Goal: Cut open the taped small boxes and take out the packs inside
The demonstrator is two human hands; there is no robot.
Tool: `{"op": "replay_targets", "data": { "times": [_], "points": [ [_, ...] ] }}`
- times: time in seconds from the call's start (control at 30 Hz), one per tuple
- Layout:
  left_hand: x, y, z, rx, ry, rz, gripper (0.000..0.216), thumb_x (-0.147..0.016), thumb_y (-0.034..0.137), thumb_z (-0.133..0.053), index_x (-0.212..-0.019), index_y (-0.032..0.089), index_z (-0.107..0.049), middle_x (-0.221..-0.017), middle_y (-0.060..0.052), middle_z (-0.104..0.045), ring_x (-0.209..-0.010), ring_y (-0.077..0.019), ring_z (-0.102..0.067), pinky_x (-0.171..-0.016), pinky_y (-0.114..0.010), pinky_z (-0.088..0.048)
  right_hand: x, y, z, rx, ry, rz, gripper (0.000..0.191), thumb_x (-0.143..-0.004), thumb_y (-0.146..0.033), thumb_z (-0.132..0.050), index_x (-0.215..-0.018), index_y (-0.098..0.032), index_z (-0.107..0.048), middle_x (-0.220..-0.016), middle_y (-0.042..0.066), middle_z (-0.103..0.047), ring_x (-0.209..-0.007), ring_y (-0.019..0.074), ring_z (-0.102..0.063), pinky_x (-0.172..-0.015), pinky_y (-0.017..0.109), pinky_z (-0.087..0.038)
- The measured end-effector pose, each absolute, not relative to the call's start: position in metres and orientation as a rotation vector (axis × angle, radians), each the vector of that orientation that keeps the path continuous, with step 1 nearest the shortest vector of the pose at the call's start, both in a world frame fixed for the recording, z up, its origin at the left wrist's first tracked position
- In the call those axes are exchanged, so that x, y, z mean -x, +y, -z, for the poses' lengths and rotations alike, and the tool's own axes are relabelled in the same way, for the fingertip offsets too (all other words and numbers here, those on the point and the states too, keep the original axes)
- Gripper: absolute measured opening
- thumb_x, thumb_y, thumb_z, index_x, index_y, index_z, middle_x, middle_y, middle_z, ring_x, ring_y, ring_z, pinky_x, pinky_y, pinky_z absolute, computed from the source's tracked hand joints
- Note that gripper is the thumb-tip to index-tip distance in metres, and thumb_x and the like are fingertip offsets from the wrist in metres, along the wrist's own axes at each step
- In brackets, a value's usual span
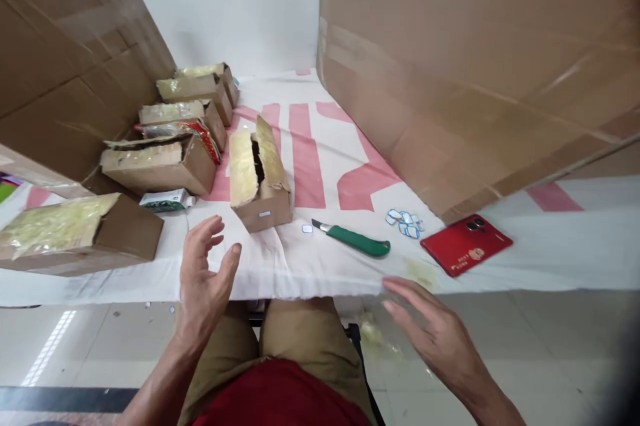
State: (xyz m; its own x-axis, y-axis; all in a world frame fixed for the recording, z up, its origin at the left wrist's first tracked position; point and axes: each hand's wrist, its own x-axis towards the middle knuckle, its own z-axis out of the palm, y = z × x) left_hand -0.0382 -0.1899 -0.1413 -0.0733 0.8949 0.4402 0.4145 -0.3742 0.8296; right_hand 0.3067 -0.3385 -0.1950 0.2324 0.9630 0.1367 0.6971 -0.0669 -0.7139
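My left hand (206,276) hovers by the table's front edge with fingers apart and nothing in it. Just beyond it stands a small cardboard box (270,209), its taped flaps partly raised over a dark gap, with a small label on its near end. My right hand (425,319) is over the front edge, empty, fingers stretched out. A utility knife (357,241) with a green handle and its blade out lies between the hands. Beside the blade tip is one small blue-edged label (307,229). Several similar labels (407,223) lie in a pile right of the knife.
A red phone (467,245) lies at the right. Several opened boxes (150,166) line the left, with a toothpaste-like carton (167,200) among them. Large cardboard boxes (475,66) flank both sides. A white and pink cloth (307,159) covers the table.
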Motion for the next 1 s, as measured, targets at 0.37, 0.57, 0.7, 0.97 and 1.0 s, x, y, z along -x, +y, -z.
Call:
{"op": "replay_targets", "data": {
  "times": [0.37, 0.57, 0.7, 0.97, 1.0],
  "points": [
    [0.017, -0.128, 0.16, -1.372, 1.317, -1.274, 0.085, -0.081, 0.057, -0.076, -0.15, 0.018, -0.044, -0.146, -0.021, -0.058, -0.131, -0.0329, -0.062, -0.107, -0.049, -0.05, -0.184, -0.127, 0.143, 1.32, -1.612, -0.7, 0.068, -0.1, -0.049, -0.052, -0.158, -0.016, -0.04, -0.158, 0.02, -0.051, -0.145, 0.0326, -0.05, -0.118, 0.054, -0.044],
    [0.103, -0.12, 0.138, -1.271, 1.319, -1.396, 0.065, -0.07, 0.039, -0.077, -0.129, 0.015, -0.063, -0.122, -0.011, -0.073, -0.113, -0.0296, -0.068, -0.095, -0.037, -0.054, -0.115, -0.222, 0.148, 1.075, -1.943, -0.659, 0.084, -0.093, -0.043, -0.067, -0.164, -0.017, -0.03, -0.159, 0.021, -0.049, -0.147, 0.0372, -0.048, -0.117, 0.054, -0.046],
    [0.141, -0.119, 0.133, -1.135, 1.405, -1.423, 0.062, -0.06, 0.029, -0.07, -0.12, 0.015, -0.067, -0.106, -0.009, -0.076, -0.101, -0.0282, -0.07, -0.088, -0.037, -0.055, -0.129, -0.235, 0.133, 0.985, -1.952, -0.468, 0.053, -0.091, -0.018, -0.066, -0.142, -0.029, -0.057, -0.129, 0.008, -0.072, -0.121, 0.0267, -0.067, -0.106, 0.044, -0.054],
    [0.125, -0.123, 0.131, -1.129, 1.279, -1.426, 0.051, -0.069, 0.035, -0.077, -0.116, 0.017, -0.07, -0.113, -0.01, -0.075, -0.115, -0.0299, -0.068, -0.098, -0.042, -0.055, -0.189, -0.14, 0.135, 1.327, -1.655, -0.528, 0.064, -0.089, -0.042, -0.073, -0.147, -0.025, -0.052, -0.143, 0.013, -0.064, -0.129, 0.0319, -0.062, -0.105, 0.053, -0.055],
    [0.126, -0.123, 0.132, -1.121, 1.28, -1.435, 0.049, -0.069, 0.037, -0.078, -0.113, 0.018, -0.07, -0.112, -0.01, -0.075, -0.113, -0.0299, -0.069, -0.098, -0.042, -0.056, -0.186, -0.138, 0.139, 1.299, -1.663, -0.538, 0.058, -0.089, -0.04, -0.073, -0.143, -0.026, -0.057, -0.142, 0.012, -0.065, -0.13, 0.0312, -0.062, -0.109, 0.053, -0.053]
  ]
}}
